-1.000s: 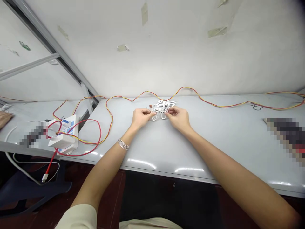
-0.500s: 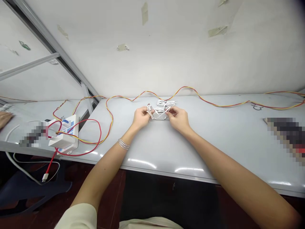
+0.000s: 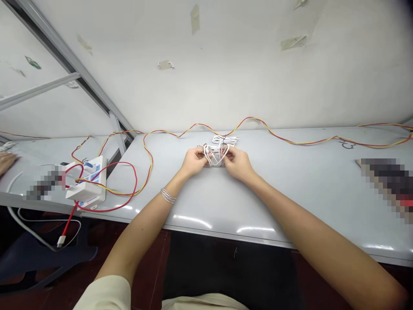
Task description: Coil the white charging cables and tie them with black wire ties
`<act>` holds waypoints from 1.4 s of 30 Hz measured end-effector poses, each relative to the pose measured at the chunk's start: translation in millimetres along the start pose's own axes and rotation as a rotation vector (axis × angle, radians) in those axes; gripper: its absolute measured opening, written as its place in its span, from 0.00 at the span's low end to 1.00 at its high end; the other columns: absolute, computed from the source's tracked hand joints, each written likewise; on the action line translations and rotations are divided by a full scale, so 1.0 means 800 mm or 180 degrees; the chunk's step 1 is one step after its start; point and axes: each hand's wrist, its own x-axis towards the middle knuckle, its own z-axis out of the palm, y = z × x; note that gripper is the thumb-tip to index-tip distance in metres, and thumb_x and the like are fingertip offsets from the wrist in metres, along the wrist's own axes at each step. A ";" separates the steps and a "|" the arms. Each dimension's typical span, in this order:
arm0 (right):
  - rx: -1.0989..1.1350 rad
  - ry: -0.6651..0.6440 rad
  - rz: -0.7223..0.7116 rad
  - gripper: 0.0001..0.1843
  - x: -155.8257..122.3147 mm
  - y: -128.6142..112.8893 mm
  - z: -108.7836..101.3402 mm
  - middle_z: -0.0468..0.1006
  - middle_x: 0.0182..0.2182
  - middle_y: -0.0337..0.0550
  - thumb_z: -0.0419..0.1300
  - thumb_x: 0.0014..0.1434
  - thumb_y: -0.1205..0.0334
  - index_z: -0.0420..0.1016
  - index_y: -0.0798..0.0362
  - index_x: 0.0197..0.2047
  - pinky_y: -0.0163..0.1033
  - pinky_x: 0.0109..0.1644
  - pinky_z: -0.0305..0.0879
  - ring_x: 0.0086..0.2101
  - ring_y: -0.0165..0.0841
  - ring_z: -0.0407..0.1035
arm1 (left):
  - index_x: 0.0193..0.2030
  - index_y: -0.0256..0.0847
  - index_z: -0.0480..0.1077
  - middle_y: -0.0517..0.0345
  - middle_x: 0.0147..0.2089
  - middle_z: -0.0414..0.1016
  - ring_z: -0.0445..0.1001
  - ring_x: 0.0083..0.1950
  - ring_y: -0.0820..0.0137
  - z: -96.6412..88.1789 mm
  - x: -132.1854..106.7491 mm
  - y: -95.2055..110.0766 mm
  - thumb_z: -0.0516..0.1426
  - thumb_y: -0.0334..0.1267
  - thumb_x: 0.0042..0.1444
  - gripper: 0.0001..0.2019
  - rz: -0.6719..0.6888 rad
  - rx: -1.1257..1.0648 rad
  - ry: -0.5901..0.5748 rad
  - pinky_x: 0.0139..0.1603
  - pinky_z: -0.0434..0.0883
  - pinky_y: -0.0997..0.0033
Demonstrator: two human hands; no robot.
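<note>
A looped white cable (image 3: 215, 160) is held between my two hands, just above the grey tabletop. My left hand (image 3: 194, 161) is closed on its left side, fingertips partly hidden behind the loops. On the other side my right hand (image 3: 238, 162) pinches the same cable between thumb and fingers. Just beyond my fingers lies a second white cable (image 3: 225, 140), coiled and bound in the middle with a dark tie. What sits inside the loops between my hands is too small to make out.
A white power strip (image 3: 97, 183) with red and yellow wires lies at left. A red-and-yellow twisted wire (image 3: 277, 134) runs along the wall. A blurred dark object (image 3: 387, 181) rests at right. Another person's hand (image 3: 7, 162) shows at the far left edge.
My hands have come slightly closer together. The white cable's loops now bulge toward me between them, where before they were stretched wider. The bound coil behind has stayed put.
</note>
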 end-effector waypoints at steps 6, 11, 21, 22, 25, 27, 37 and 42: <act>-0.0543 -0.0329 -0.0511 0.24 -0.005 -0.010 0.000 0.80 0.47 0.50 0.53 0.59 0.70 0.76 0.55 0.57 0.42 0.50 0.70 0.43 0.38 0.74 | 0.31 0.35 0.78 0.52 0.33 0.76 0.73 0.36 0.69 -0.001 0.000 -0.001 0.67 0.46 0.49 0.14 0.0608 0.0520 -0.0163 0.41 0.73 0.68; -0.0873 -0.0380 -0.0781 0.24 -0.005 -0.005 0.000 0.78 0.39 0.52 0.50 0.62 0.69 0.76 0.57 0.58 0.43 0.49 0.70 0.40 0.38 0.72 | 0.28 0.35 0.78 0.52 0.33 0.76 0.72 0.35 0.70 -0.004 -0.002 0.003 0.65 0.44 0.52 0.12 0.0771 0.0709 -0.0218 0.36 0.70 0.71; -0.0585 -0.0417 -0.0776 0.23 -0.007 -0.013 -0.001 0.80 0.48 0.50 0.52 0.60 0.70 0.77 0.54 0.55 0.43 0.52 0.69 0.44 0.38 0.73 | 0.29 0.37 0.79 0.52 0.32 0.76 0.72 0.34 0.70 -0.004 -0.002 0.002 0.64 0.44 0.54 0.12 0.0876 0.1004 -0.0167 0.35 0.70 0.72; -0.0554 -0.0411 -0.0747 0.23 -0.006 -0.013 -0.001 0.80 0.47 0.49 0.52 0.59 0.71 0.77 0.53 0.55 0.43 0.52 0.70 0.44 0.38 0.74 | 0.30 0.37 0.79 0.52 0.32 0.76 0.72 0.34 0.70 -0.004 -0.001 0.000 0.63 0.43 0.55 0.11 0.0866 0.1015 -0.0103 0.35 0.70 0.72; -0.0498 -0.0366 -0.0520 0.23 -0.005 -0.010 -0.003 0.81 0.43 0.49 0.53 0.56 0.73 0.77 0.54 0.54 0.44 0.48 0.72 0.40 0.38 0.75 | 0.32 0.35 0.78 0.52 0.33 0.77 0.73 0.32 0.71 -0.006 0.003 -0.007 0.62 0.41 0.55 0.10 0.0718 0.0924 0.0181 0.33 0.71 0.72; -0.0403 -0.0339 -0.0310 0.23 -0.004 -0.008 -0.004 0.81 0.42 0.48 0.56 0.54 0.73 0.76 0.55 0.52 0.43 0.45 0.73 0.37 0.36 0.75 | 0.33 0.34 0.78 0.53 0.32 0.77 0.72 0.29 0.72 -0.007 0.007 -0.011 0.62 0.41 0.54 0.10 0.0503 0.0814 0.0350 0.29 0.69 0.73; 0.0285 -0.0005 -0.0382 0.10 -0.009 -0.017 0.000 0.81 0.32 0.43 0.67 0.54 0.56 0.79 0.53 0.34 0.38 0.36 0.70 0.30 0.32 0.73 | 0.34 0.34 0.79 0.52 0.33 0.80 0.73 0.32 0.71 -0.009 0.005 -0.004 0.61 0.37 0.54 0.08 0.0470 0.1143 0.0463 0.35 0.69 0.72; 0.0089 0.0237 -0.0502 0.09 -0.008 -0.017 0.001 0.80 0.33 0.44 0.66 0.55 0.55 0.79 0.53 0.33 0.38 0.35 0.69 0.31 0.33 0.72 | 0.32 0.34 0.78 0.55 0.31 0.76 0.70 0.30 0.73 -0.007 -0.001 0.005 0.61 0.38 0.54 0.08 0.0675 0.1403 0.0374 0.33 0.67 0.73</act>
